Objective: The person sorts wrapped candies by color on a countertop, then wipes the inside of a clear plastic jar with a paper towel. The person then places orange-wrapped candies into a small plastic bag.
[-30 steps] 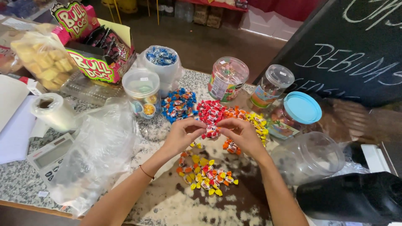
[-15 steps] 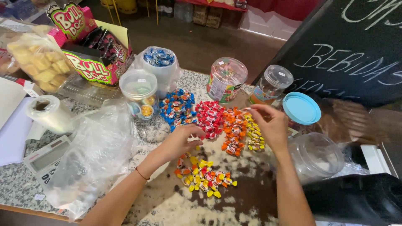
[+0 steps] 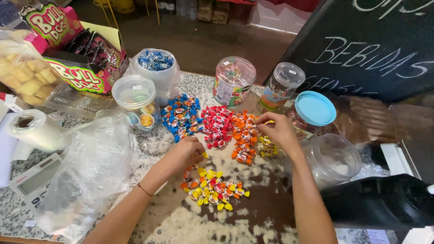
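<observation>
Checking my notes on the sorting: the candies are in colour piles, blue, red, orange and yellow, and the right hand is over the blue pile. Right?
Not quite. In the head view the right hand is at the yellow pile, beside the orange pile. The blue pile and red pile lie further left.

mixed candies (image 3: 211, 189): wrapped, loose heap, near edge of surface; yellow candies (image 3: 268, 147): small pile right of orange pile (image 3: 243, 138)

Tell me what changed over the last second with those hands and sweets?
The right hand left the middle and moved right to the yellow pile beside the orange sweets. The left hand dropped back to the mixed pile. Jars and sorted piles stayed put.
</observation>
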